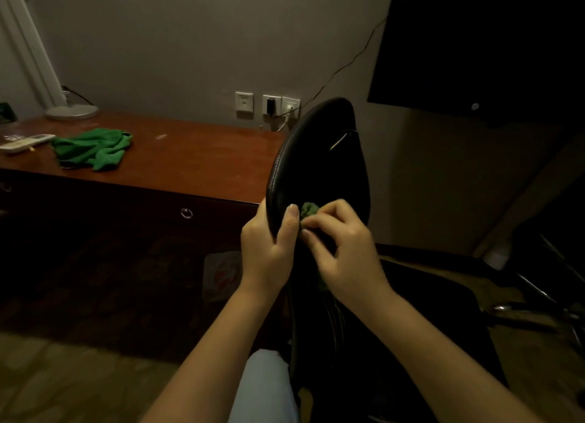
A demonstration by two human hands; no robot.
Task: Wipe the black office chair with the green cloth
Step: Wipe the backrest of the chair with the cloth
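Dim room, wooden desk (196, 159) against a grey wall; a spare green rag (91, 148) lies on it. Black office chair (316, 163) stands just beside the desk, backrest seen edge-on. Left hand (269, 248) is clamped on the backrest rim, thumb on the near face. Right hand (343, 248) pinches a bunched green cloth (308, 209) against the upholstery. Cloth: light, soft, compressible; hold it wadded. Chair: heavy, smooth-covered, likely to swivel; steady it at the rim

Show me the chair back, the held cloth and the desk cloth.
chair back (316, 163): head view, upper leather.
held cloth (308, 210): head view, green bunch above fingers.
desk cloth (91, 147): head view, middle folds.
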